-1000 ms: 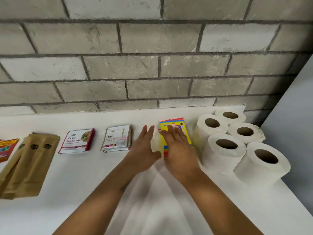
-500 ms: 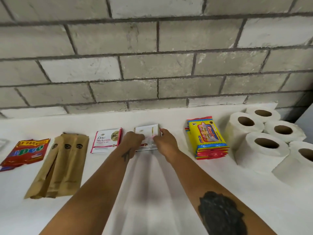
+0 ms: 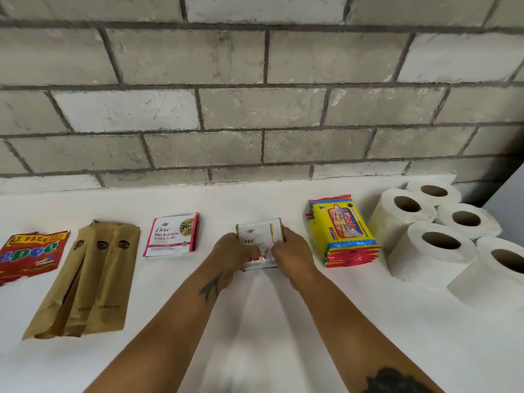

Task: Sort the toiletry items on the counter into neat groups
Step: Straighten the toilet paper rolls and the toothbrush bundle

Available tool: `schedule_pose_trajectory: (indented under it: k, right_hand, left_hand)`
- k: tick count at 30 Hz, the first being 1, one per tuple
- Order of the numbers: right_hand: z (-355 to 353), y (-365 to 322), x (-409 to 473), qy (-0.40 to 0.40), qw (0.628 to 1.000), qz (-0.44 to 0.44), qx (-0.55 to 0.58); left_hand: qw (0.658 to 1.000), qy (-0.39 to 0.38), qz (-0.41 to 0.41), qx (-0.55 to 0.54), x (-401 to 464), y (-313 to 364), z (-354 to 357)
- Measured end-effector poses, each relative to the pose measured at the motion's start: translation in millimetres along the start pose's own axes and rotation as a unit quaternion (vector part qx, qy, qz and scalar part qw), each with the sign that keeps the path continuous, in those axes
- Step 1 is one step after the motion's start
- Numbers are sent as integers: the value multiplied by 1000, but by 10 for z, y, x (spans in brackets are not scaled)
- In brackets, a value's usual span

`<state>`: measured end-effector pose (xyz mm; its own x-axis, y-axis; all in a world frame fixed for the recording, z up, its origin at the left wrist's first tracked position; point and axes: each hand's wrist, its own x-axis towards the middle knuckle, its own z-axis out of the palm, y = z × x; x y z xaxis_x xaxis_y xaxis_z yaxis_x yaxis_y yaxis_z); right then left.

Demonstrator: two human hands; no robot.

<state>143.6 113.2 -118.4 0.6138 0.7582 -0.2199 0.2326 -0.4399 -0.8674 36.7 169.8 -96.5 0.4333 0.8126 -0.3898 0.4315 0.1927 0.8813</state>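
White counter [image 3: 255, 336] against a grey block wall [image 3: 255, 109], seen from the head camera. Centre: a stack of white Dove sachets [image 3: 259, 236] lies on the counter, gripped from both sides. The left hand [image 3: 231, 252] curls round its left edge and the right hand [image 3: 292, 251] curls round its right edge, the thumbs meeting over the near end, so that the lower half of the stack is hidden.

Left of the hands, apart from them: a single Dove sachet [image 3: 173, 234] with a pink border, then three brown paper sleeves [image 3: 85, 279] overlapping one another, then a red packet [image 3: 31, 255] cut off by the frame edge. Right of the hands: a pile of yellow wipe packs [image 3: 344, 231], and just beside it five toilet rolls [image 3: 442, 239] standing on end, touching one another.

Compared with half a second ago, both hands remain on the same stack in much the same grip; the surrounding groups lie as before. One second ago the hands were flat on the wipe packs.
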Motion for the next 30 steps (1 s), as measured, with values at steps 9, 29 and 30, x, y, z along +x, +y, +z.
schedule_pose_trajectory:
  k: [9,29,30]
  right_hand:
    - [-316,216,-386,5,991,-101,-84]
    - [-251,138,-47,-57,867,-237,-434]
    - [-243,133,-5,-54,868,-232,-436]
  left_hand:
    - [973,-7,56,222,-231,-293,180]
    - [851,26,241,466,225,-113,178]
    - [850,27,239,468,266,-95,179]
